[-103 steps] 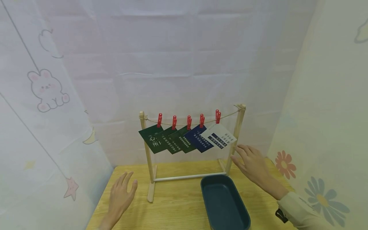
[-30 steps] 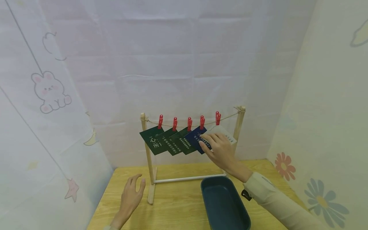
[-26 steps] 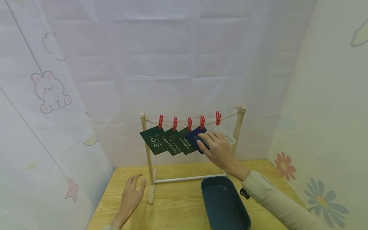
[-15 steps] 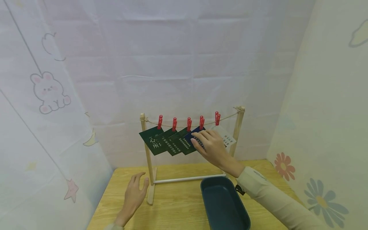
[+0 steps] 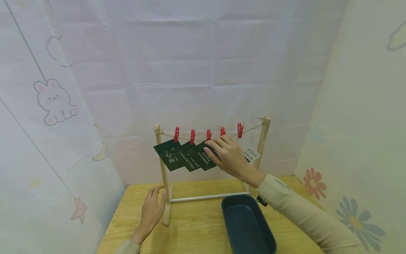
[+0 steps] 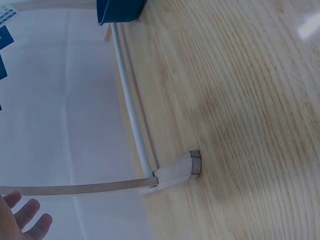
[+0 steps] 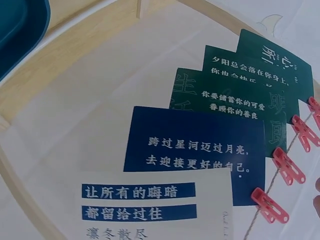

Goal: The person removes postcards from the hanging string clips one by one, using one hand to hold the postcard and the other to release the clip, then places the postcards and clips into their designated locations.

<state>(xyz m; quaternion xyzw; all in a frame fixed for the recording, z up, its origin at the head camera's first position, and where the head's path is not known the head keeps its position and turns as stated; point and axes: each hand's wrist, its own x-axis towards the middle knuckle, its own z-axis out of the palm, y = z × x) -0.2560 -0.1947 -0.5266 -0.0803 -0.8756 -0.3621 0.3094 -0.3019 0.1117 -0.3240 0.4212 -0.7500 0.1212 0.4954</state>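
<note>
Several cards hang overlapping from red clothespins on a twine line: green cards (image 5: 167,155) at the left, a blue card (image 7: 195,140), and a white card (image 5: 250,151) at the right. My right hand (image 5: 226,155) is in front of the blue and white cards, partly hiding them, fingers loosely bent near the clothespin (image 5: 222,131) of the blue card. At the right wrist view's edge its fingertips (image 7: 317,200) show apart from the clothespins, holding nothing visible. My left hand (image 5: 151,210) holds nothing, its fingers beside the rack's left post (image 5: 163,169).
The wooden rack stands on a wood-grain table (image 5: 190,229), with a white bar (image 5: 209,197) low between its posts. A dark blue bin (image 5: 248,225) sits in front of its right side. Printed cloth walls (image 5: 203,70) enclose the back and sides.
From beside the right post, my right hand has moved left across the white and blue cards, then slightly up. My left hand has shifted right, closer to the left post. The cards still hang.
</note>
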